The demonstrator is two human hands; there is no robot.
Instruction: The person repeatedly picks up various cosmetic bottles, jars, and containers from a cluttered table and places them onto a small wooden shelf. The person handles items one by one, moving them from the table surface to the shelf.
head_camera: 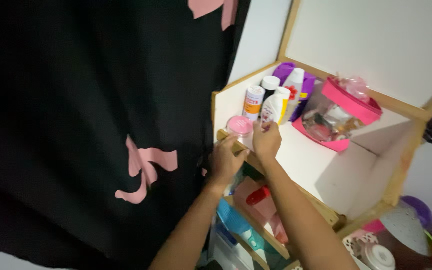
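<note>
Light falls evenly and fairly brightly on the white shelf (321, 165), where the pink pouch (338, 117) casts a soft shadow to the right. The black curtain (76, 125) swallows detail. Everything looks slightly soft, with motion blur toward the lower right corner.

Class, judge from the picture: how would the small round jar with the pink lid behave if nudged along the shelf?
The pink-lidded jar looks squat and wide, so it would probably slide, not tip. Its clear body seems smooth, perhaps slippery. It stands close to the shelf's wooden front edge, beside the left hand, so a push outward might drop it.
</note>
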